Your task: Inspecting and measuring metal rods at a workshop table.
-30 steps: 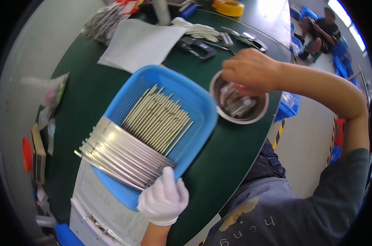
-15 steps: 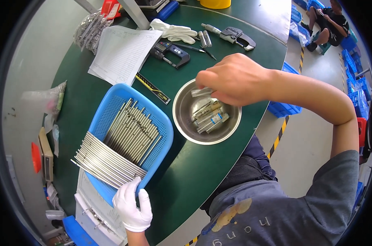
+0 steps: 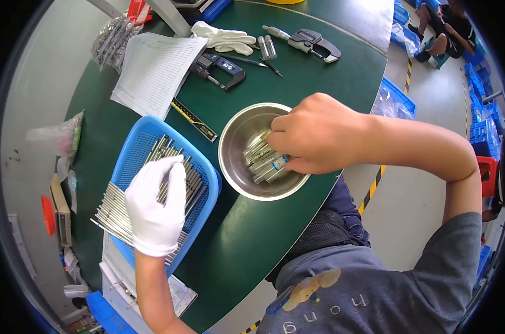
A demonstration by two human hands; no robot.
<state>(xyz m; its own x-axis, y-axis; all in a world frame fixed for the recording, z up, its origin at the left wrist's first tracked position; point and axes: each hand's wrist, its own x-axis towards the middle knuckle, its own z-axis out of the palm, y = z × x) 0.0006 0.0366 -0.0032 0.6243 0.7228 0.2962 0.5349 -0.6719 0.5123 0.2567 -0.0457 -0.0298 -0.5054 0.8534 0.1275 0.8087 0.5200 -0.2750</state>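
Note:
My left hand (image 3: 157, 203), in a white glove, is over the blue perforated basket (image 3: 207, 206), its thumb and fingers drawn together in a pinch. Whatever is between the fingertips is hidden. Thin shiny metal rods (image 3: 109, 211) lie in the basket in two groups, one jutting over its left side. My bare right hand (image 3: 316, 136) reaches into the round steel bowl (image 3: 233, 178) with curled fingers. Beneath it lie several clear tubes (image 3: 266, 171), one with a blue-and-white label. The right fingertips are at these tubes, and what they grip is covered by the hand.
Behind the bowl lie a digital micrometer (image 3: 222, 72), another micrometer (image 3: 308, 42), a white glove (image 3: 224, 39) and two small clear tubes (image 3: 267, 48). Printed sheets (image 3: 152, 72) and a black-and-yellow ruler (image 3: 196, 121) are behind the basket. A ring binder (image 3: 116, 278) sits under its near end.
My left hand has moved from the basket's near edge up over the rods and closed to a pinch. My right hand has lowered into the bowl; the tube at its fingertips no longer shows.

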